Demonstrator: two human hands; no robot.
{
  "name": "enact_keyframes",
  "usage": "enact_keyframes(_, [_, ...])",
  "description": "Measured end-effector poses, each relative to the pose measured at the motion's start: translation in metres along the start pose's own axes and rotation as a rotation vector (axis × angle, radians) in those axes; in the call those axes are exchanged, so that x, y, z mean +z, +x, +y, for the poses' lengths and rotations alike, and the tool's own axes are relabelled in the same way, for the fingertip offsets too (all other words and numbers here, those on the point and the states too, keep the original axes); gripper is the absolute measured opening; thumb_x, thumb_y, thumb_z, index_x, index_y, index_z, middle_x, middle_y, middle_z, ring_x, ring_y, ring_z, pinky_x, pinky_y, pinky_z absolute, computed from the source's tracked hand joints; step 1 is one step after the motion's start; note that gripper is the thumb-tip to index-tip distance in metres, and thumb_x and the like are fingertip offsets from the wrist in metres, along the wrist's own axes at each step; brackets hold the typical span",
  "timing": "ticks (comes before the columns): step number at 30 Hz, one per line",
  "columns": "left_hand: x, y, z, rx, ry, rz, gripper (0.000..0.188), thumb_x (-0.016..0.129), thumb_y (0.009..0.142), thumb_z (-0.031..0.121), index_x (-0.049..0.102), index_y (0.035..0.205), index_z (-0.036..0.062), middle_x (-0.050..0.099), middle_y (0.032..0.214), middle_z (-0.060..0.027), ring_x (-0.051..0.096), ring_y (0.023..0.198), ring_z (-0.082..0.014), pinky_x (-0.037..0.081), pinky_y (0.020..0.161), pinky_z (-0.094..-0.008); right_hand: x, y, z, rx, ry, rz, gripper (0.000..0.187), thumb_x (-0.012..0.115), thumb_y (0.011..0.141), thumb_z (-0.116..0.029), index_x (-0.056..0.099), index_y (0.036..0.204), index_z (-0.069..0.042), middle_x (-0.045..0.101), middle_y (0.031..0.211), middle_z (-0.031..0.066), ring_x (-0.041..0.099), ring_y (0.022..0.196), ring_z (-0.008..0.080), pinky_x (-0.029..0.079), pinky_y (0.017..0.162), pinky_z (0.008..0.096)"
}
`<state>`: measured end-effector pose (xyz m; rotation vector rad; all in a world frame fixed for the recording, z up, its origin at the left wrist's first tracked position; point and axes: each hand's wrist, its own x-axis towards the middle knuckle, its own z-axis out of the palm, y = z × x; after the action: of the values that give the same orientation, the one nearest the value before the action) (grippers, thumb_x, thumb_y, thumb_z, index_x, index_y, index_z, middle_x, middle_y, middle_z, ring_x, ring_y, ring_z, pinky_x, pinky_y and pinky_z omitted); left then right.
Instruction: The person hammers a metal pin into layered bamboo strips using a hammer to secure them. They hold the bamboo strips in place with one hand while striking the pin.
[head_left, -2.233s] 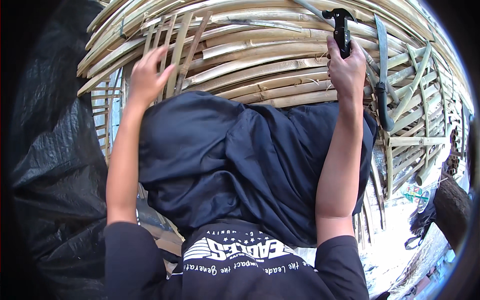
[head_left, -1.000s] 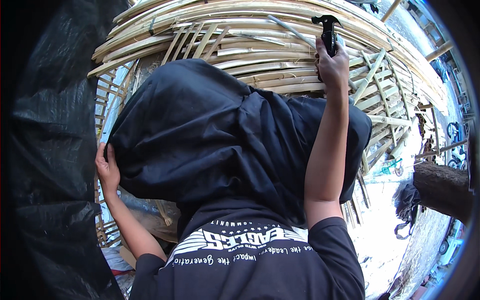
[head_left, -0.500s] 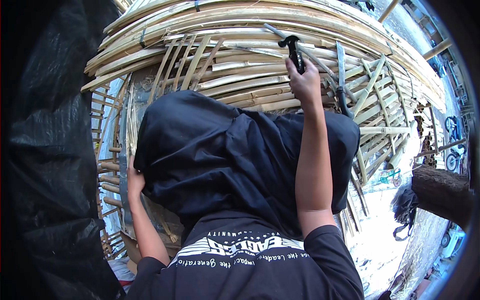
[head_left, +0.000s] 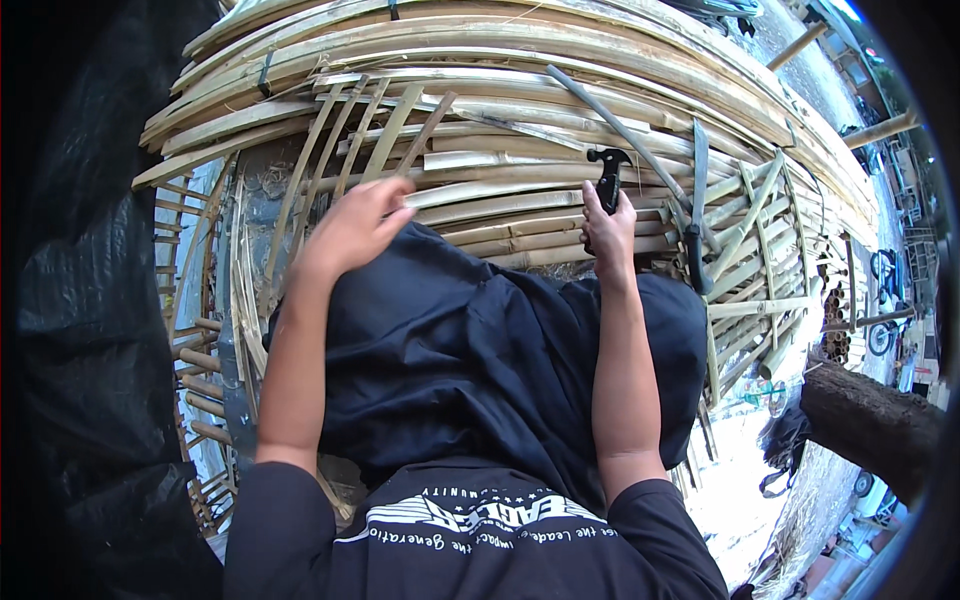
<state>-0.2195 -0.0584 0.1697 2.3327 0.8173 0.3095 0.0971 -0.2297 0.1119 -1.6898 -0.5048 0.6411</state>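
Note:
My right hand (head_left: 611, 240) grips a small black claw hammer (head_left: 609, 188), its head up, above the split bamboo slats (head_left: 520, 194). My left hand (head_left: 355, 228) hovers over my left knee, slightly blurred, thumb and fingers apart with nothing seen between them. Just beyond it, several narrow bamboo strips (head_left: 393, 130) lie slanted across the slats. To the right of the hammer rests a machete (head_left: 699, 170) with a dark handle. A long grey rod (head_left: 612, 118) lies diagonally on the bamboo behind the hammer.
Long bundled bamboo strips (head_left: 480, 38) span the far side. A bamboo lattice (head_left: 765, 235) lies at the right, near a thick log post (head_left: 868, 415). On the left hang a black tarp (head_left: 95, 300) and bamboo rungs (head_left: 205, 386). Black cloth covers my lap (head_left: 450, 340).
My left hand has risen from beside my left thigh to above the knee, near the slanted strips. My right hand has lowered toward me, still holding the hammer. The view has shifted slightly.

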Motion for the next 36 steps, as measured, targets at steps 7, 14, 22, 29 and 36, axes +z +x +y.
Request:
enact_keyframes(7, [0.106,0.126,-0.027,0.032,0.187,0.24,0.058,0.064,0.099,0.03,0.046,0.148,0.005,0.071,0.111,-0.0212,0.071,0.098,-0.0387,0.057,0.085,-0.0473,0.009,0.007,0.005,0.075,0.046,-0.058,0.026,0.074,0.099,-0.027,0.055,0.093,-0.011,0.052,0.068,-0.0049,0.045,0.049,0.0024,0.038,0.042,0.022])
enact_keyframes(14, [0.132,0.153,-0.05,-0.014,0.294,0.262,0.082,0.061,0.1,0.044,0.023,0.163,0.0085,0.07,0.101,-0.0225,0.073,0.085,-0.0391,0.061,0.07,-0.0497,0.009,0.002,0.019,0.142,0.053,-0.064,0.025,0.075,0.098,-0.023,0.054,0.092,-0.011,0.046,0.059,-0.0081,0.04,0.043,0.0024,0.032,0.039,0.023])
enact_keyframes(22, [0.131,0.163,-0.048,-0.066,0.298,0.23,0.079,0.062,0.099,0.046,0.031,0.161,0.0068,0.072,0.091,-0.0206,0.074,0.077,-0.0382,0.061,0.065,-0.0493,0.023,0.007,0.025,0.143,-0.02,-0.115,0.021,0.074,0.098,-0.021,0.058,0.098,-0.008,0.049,0.064,-0.007,0.043,0.048,0.0021,0.035,0.042,0.0227])
enact_keyframes(29, [0.138,0.164,-0.048,-0.055,0.342,0.302,0.081,0.065,0.096,0.048,0.036,0.158,0.0043,0.071,0.085,-0.0173,0.072,0.072,-0.0332,0.059,0.06,-0.0458,0.034,0.002,0.036,0.166,-0.055,-0.189,0.018,0.07,0.1,-0.019,0.057,0.102,-0.005,0.051,0.067,-0.0058,0.044,0.051,0.0027,0.037,0.044,0.0223])
enact_keyframes(36, [0.142,0.161,-0.042,-0.058,0.448,0.356,0.079,0.065,0.095,0.051,0.044,0.154,0.0028,0.068,0.093,-0.0156,0.064,0.084,-0.0294,0.058,0.066,-0.0415,0.043,-0.009,0.041,0.192,-0.133,-0.307,0.014,0.055,0.109,-0.019,0.05,0.108,-0.006,0.052,0.076,-0.0015,0.051,0.062,0.0065,0.045,0.053,0.0238])
